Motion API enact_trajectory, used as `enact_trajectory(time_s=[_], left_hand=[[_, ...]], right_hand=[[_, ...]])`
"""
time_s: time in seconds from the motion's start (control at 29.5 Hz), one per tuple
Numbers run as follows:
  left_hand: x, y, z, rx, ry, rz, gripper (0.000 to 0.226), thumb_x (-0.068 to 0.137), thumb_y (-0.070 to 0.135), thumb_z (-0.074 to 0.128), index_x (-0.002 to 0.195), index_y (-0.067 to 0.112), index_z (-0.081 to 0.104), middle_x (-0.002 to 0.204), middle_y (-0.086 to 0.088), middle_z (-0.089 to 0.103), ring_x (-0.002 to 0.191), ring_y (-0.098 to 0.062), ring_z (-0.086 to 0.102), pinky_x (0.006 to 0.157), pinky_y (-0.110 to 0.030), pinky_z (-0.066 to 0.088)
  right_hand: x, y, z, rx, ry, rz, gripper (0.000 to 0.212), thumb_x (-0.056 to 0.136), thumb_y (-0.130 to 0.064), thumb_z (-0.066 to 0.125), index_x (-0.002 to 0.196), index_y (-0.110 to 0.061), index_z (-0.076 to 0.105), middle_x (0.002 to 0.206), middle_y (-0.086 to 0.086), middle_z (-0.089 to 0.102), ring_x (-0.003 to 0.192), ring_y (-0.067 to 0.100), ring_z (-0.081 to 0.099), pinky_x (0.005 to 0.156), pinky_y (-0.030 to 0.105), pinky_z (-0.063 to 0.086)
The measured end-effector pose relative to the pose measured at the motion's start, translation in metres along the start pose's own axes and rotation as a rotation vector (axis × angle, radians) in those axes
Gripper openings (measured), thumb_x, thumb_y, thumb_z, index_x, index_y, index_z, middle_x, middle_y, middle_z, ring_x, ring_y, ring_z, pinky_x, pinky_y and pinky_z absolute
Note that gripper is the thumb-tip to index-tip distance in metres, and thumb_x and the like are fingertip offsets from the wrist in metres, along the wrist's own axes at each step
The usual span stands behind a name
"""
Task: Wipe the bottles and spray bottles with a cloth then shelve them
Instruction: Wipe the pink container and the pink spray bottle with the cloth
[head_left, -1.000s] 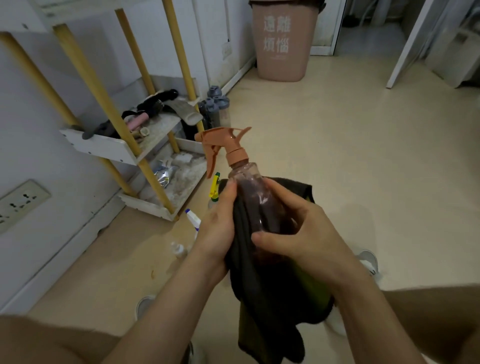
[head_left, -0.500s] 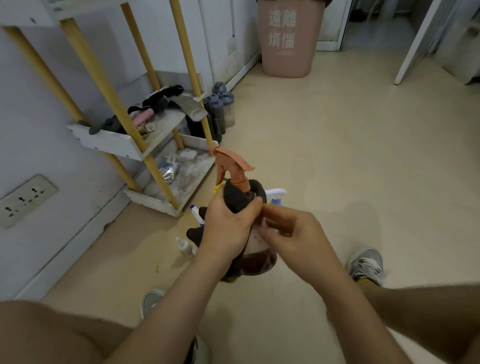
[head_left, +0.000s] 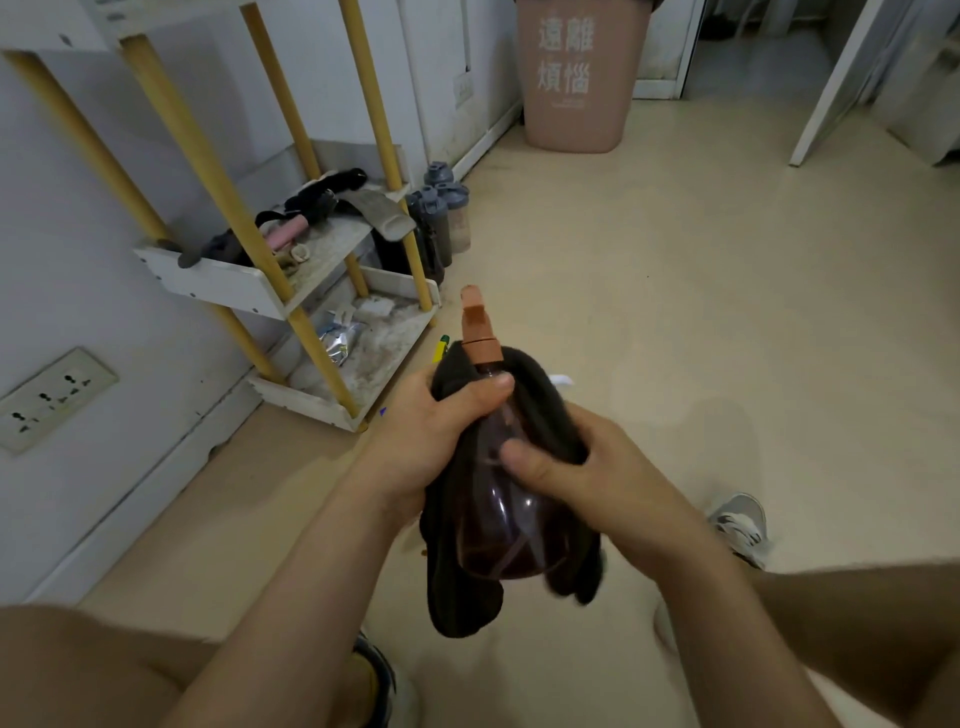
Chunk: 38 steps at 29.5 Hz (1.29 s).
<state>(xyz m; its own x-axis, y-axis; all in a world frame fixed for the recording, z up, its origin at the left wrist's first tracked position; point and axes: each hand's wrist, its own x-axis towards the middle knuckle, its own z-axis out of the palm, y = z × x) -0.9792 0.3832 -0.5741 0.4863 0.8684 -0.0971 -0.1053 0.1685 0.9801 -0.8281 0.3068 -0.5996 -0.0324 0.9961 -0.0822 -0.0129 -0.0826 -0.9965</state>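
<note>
One brown spray bottle (head_left: 498, 525), orange nozzle (head_left: 475, 322), wrapped in dark cloth (head_left: 457, 597), left hand (head_left: 431, 441), right hand (head_left: 597, 478) gripping both

Left hand (head_left: 426, 441) and right hand (head_left: 597, 473) both clasp spray bottle (head_left: 498, 525), forearms converging.

The spray bottle (head_left: 498, 519) is seen as clear, brown-tinted plastic, smooth and glossy, with bright highlights caught on its rounded body; its trigger head (head_left: 478, 322) is shown in matt terracotta plastic; the cloth (head_left: 457, 597) round it is read as dark, soft, matt fabric. The shelves (head_left: 223, 286) are seen as white-painted board, dulled and gritty with dust, carried on smooth yellow posts (head_left: 208, 171); a crinkled silvery foil packet (head_left: 337, 340) is caught gleaming on the lowest one; the bin (head_left: 576, 104) is shown in matt pink plastic, the floor (head_left: 675, 312) as smooth with a faint sheen.
</note>
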Motion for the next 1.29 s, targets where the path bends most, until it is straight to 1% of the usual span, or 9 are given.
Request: enact_trajectory(time_s=[0.17, 0.37, 0.54, 0.64, 0.78, 0.98, 1.12, 1.19, 1.29], left_hand=[[0.003, -0.007, 0.012, 0.243, 0.380, 0.034, 0.020, 0.090, 0.029, 0.069, 0.080, 0.011, 0.070, 0.077, -0.012, 0.072, 0.070, -0.018, 0.070, 0.066, -0.033, 0.055], [-0.003, -0.009, 0.020, 0.286, 0.163, -0.081, 0.025, 0.098, 0.044, 0.049, 0.119, 0.036, 0.062, 0.108, 0.012, 0.068, 0.102, -0.006, 0.064, 0.085, -0.025, 0.051], [-0.005, -0.019, 0.012, 0.437, -0.057, 0.000, 0.054, 0.097, 0.033, 0.058, 0.147, 0.037, 0.038, 0.129, 0.015, 0.059, 0.118, -0.002, 0.057, 0.100, -0.029, 0.050], [0.002, -0.023, 0.005, 0.608, 0.103, 0.073, 0.055, 0.082, 0.062, 0.059, 0.132, 0.043, 0.046, 0.119, 0.013, 0.063, 0.111, -0.006, 0.060, 0.097, -0.039, 0.052], [0.005, -0.028, 0.004, 0.604, 0.193, 0.080, 0.052, 0.079, 0.071, 0.049, 0.111, 0.031, 0.053, 0.104, 0.006, 0.065, 0.100, -0.012, 0.063, 0.091, -0.046, 0.051], [0.010, -0.022, 0.015, 0.208, 0.243, 0.147, 0.013, 0.100, 0.037, 0.048, 0.106, 0.028, 0.056, 0.097, 0.007, 0.064, 0.088, 0.001, 0.065, 0.076, -0.019, 0.051], [0.012, -0.014, 0.016, 0.033, 0.310, 0.150, 0.033, 0.099, 0.044, 0.047, 0.122, 0.022, 0.056, 0.112, -0.003, 0.064, 0.106, -0.015, 0.065, 0.092, -0.033, 0.053], [0.016, -0.004, 0.014, -0.074, 0.409, 0.140, 0.046, 0.098, 0.049, 0.045, 0.133, 0.020, 0.052, 0.120, -0.005, 0.063, 0.110, -0.019, 0.063, 0.096, -0.035, 0.053], [0.018, 0.011, 0.013, -0.161, 0.514, 0.129, 0.035, 0.101, 0.047, 0.042, 0.113, 0.021, 0.062, 0.095, 0.004, 0.069, 0.092, -0.012, 0.068, 0.078, -0.024, 0.057]], right_hand=[[0.006, 0.010, 0.025, -0.384, -0.022, -0.063, 0.115, 0.058, -0.049, 0.085, 0.147, -0.053, 0.013, 0.134, -0.011, 0.051, 0.121, 0.010, 0.055, 0.098, 0.037, 0.050], [-0.002, 0.023, 0.028, -0.274, 0.183, -0.059, 0.090, 0.064, -0.013, 0.086, 0.133, -0.047, 0.039, 0.109, -0.024, 0.066, 0.100, -0.006, 0.062, 0.076, 0.015, 0.053], [-0.003, 0.017, 0.008, -0.074, 0.125, -0.040, 0.079, 0.066, 0.005, 0.083, 0.129, -0.033, 0.053, 0.106, -0.019, 0.071, 0.099, -0.002, 0.066, 0.076, 0.017, 0.055], [-0.002, 0.013, 0.012, -0.064, 0.127, -0.065, 0.074, 0.072, 0.010, 0.077, 0.131, -0.029, 0.055, 0.105, -0.018, 0.071, 0.098, -0.004, 0.066, 0.076, 0.015, 0.054], [0.001, 0.016, 0.020, 0.020, 0.125, -0.072, 0.068, 0.082, 0.011, 0.062, 0.133, -0.033, 0.056, 0.110, -0.007, 0.072, 0.105, 0.010, 0.067, 0.090, 0.036, 0.057], [0.008, 0.016, 0.028, 0.104, 0.116, -0.137, 0.063, 0.090, 0.006, 0.055, 0.138, -0.035, 0.048, 0.121, -0.013, 0.065, 0.114, 0.008, 0.061, 0.096, 0.030, 0.052], [0.007, 0.023, 0.021, 0.016, 0.219, -0.172, 0.064, 0.086, -0.034, 0.072, 0.138, -0.045, 0.037, 0.121, -0.036, 0.053, 0.117, -0.009, 0.053, 0.092, 0.014, 0.047], [0.006, 0.028, 0.012, 0.003, 0.168, -0.088, 0.075, 0.074, -0.061, 0.072, 0.137, -0.056, 0.032, 0.130, -0.030, 0.050, 0.121, -0.004, 0.052, 0.098, 0.024, 0.049], [0.004, 0.029, 0.012, 0.025, 0.077, -0.019, 0.078, 0.067, -0.062, 0.074, 0.135, -0.051, 0.039, 0.132, -0.014, 0.055, 0.121, 0.010, 0.057, 0.099, 0.040, 0.052]])
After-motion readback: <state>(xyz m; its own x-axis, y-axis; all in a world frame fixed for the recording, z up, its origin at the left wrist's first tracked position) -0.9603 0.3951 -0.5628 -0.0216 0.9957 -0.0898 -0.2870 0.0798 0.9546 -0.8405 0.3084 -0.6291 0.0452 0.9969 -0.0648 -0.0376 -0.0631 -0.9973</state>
